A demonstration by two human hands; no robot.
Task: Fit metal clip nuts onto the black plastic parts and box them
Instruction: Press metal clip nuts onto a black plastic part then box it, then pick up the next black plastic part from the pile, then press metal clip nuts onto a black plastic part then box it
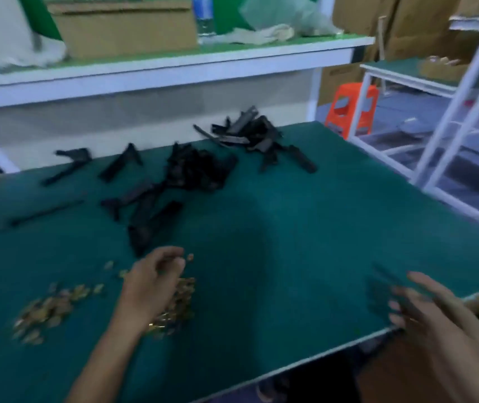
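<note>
Mostly brassy nuts (43, 309), angular black parts (197, 170)

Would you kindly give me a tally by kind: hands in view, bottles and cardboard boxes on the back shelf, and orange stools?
Hands: 2 (left hand, right hand)
Bottles: 1
Cardboard boxes on the back shelf: 1
Orange stools: 1
Total: 5

orange stool (351, 112) near white rack (455, 117) | water bottle (203, 16) upright on shelf (174, 62) | cardboard cartons (407, 24) behind
</note>
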